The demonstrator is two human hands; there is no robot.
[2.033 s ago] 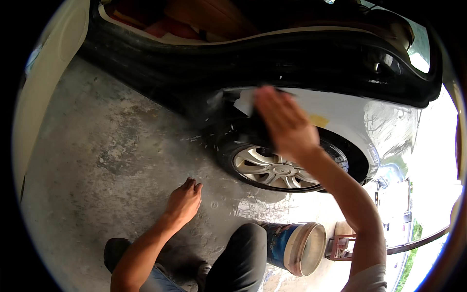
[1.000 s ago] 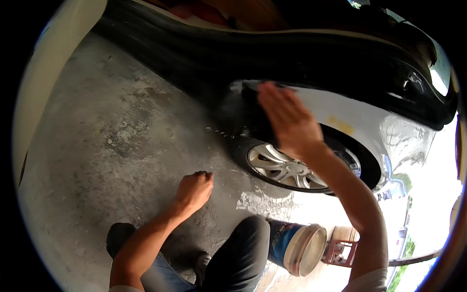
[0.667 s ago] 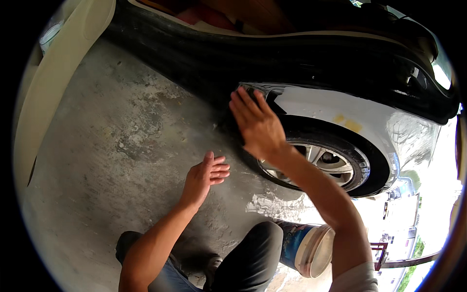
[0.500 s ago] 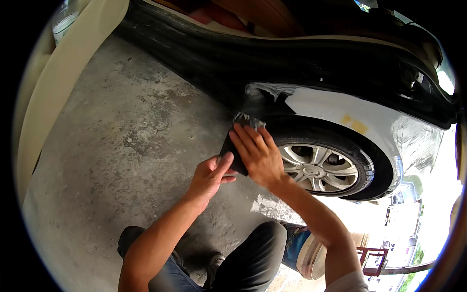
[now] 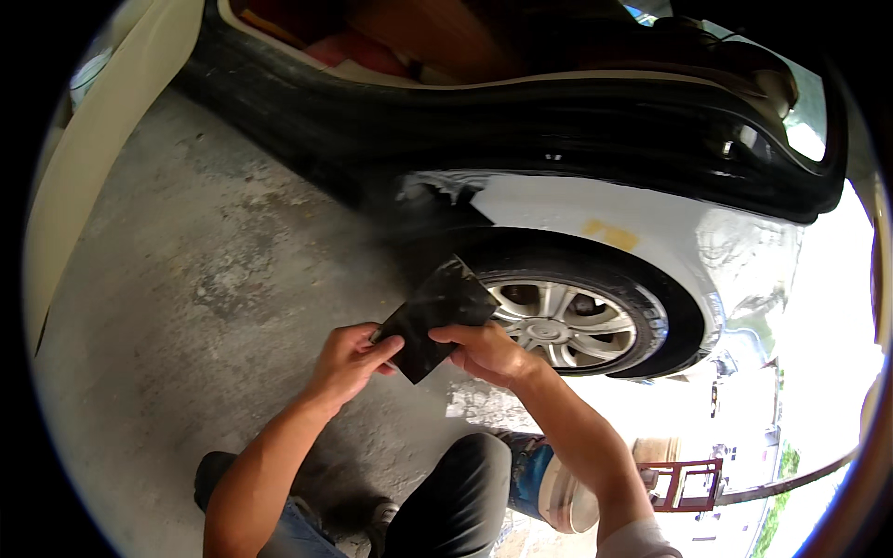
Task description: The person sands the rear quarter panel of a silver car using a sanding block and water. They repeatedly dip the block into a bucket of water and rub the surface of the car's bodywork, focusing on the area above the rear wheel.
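Observation:
Between my two hands is a dark rectangular sheet of sandpaper (image 5: 439, 312), tilted, with pale dust marks near its upper corner. My left hand (image 5: 349, 361) pinches its lower left edge, thumb on top. My right hand (image 5: 488, 352) grips the lower right edge, its thumb lying across the sheet and the other fingers mostly hidden beneath. Just beyond the sheet stands a car wheel (image 5: 551, 331) with a silver spoked rim. Above it, the car's rear fender (image 5: 549, 201) shows grey primer, a yellowish patch and ragged edges against the black paint.
An open car door (image 5: 116, 121) with a pale inner face stands at the left. The black sill (image 5: 307, 112) runs across the top. Beside my right knee is a bucket (image 5: 569, 498); a reddish metal frame (image 5: 688, 485) stands farther right. Rough concrete floor (image 5: 177, 325) lies below.
My right hand has moved from lying flat over the sandpaper to gripping its lower edge. The sheet is drawn nearer, opened wider and turned. The view has shifted, moving the car leftward.

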